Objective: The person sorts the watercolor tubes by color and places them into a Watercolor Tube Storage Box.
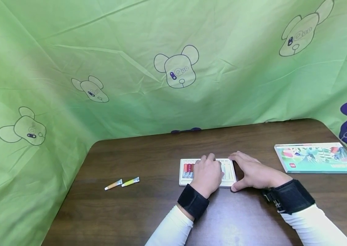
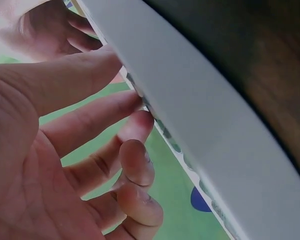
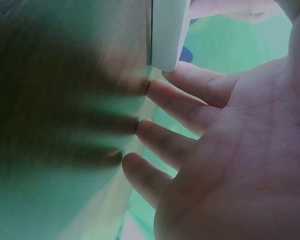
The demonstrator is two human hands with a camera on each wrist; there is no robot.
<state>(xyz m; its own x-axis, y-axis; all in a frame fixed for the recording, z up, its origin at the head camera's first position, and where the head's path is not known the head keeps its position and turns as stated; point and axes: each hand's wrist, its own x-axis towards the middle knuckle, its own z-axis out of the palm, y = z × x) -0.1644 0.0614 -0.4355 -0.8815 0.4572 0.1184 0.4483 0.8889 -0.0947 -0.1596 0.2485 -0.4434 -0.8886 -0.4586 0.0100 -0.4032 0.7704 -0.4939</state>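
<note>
A white tray [image 1: 230, 175] of paint tubes lies on the table, with red and orange-red tubes [image 1: 187, 170] at its left end. My left hand [image 1: 207, 175] reaches over the tray's middle and covers part of the row. In the left wrist view its thumb and index finger meet the tray's edge near the tubes; whether they pinch one is hidden. My right hand [image 1: 253, 172] spans the tray's right end, thumb at the near corner and index finger at the far one. The right wrist view shows that index finger touching the tray corner [image 3: 166, 57], the other fingers spread down to the table.
Two loose paint tubes, one orange [image 1: 113, 185] and one yellow [image 1: 130, 181], lie on the table to the left. A flat turquoise illustrated box [image 1: 319, 159] lies at the right. Green printed cloth [image 1: 124, 112] hangs behind the brown table [image 1: 148, 150].
</note>
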